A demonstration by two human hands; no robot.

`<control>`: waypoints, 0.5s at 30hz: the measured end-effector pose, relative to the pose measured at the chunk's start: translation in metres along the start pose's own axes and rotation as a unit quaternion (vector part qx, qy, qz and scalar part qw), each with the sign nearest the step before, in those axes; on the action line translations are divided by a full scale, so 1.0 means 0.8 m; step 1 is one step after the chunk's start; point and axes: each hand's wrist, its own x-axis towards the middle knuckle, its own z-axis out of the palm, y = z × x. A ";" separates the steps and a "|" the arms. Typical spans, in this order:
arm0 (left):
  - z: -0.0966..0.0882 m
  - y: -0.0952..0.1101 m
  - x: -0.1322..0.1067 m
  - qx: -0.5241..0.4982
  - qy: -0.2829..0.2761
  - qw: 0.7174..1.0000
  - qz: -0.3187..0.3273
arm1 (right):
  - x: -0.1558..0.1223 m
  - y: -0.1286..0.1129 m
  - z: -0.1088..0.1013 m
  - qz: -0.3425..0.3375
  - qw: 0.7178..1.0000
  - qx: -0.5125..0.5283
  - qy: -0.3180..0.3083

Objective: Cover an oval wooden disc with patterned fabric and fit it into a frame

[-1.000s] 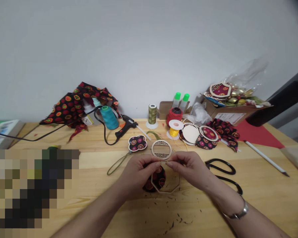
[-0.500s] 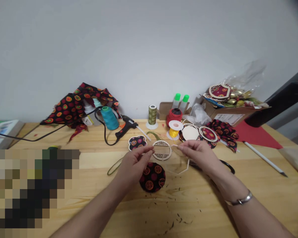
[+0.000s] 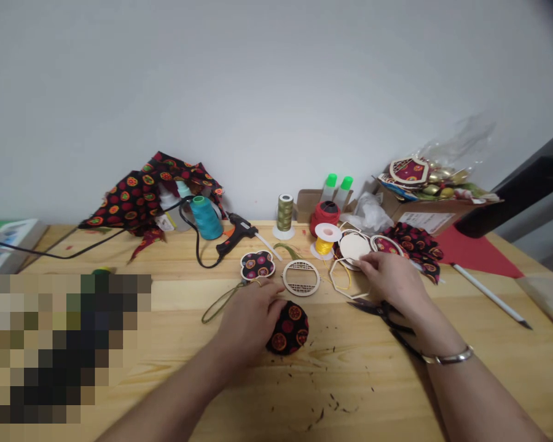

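The left hand [image 3: 251, 313] curls loosely over the edge of the fabric disc [image 3: 295, 328]; the right hand [image 3: 389, 279] bends at the octagonal frame [image 3: 351, 298] — we cannot tell whether either grips. We see pale, thin material in that frame and the round latticed ring [image 3: 300, 266]. On the worktop [image 3: 239, 405] lies the disc — black, printed with reddish-orange circles.

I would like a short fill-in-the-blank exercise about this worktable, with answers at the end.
The hand nearer the round fabric is the ____ one.
The bracelet is worn on the ____ arm.
Both bottles behind the red spool have ____ caps.
The spool in front of the red one holds ____ thread.
Missing words: left; right; green; yellow.
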 end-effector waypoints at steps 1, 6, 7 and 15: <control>0.000 0.000 0.000 0.008 -0.006 1.000 -0.002 | -0.002 -0.002 -0.002 -0.002 1.000 -0.021 0.005; 0.002 -0.001 0.000 0.037 -0.037 0.999 0.003 | -0.011 -0.011 -0.007 -0.003 0.995 -0.092 0.037; 0.003 -0.002 0.000 0.041 -0.043 0.998 0.002 | -0.011 -0.011 -0.007 0.001 0.994 -0.100 0.045; 0.002 0.004 -0.002 0.040 -0.051 0.998 -0.023 | -0.004 0.003 -0.009 0.017 0.987 -0.101 0.121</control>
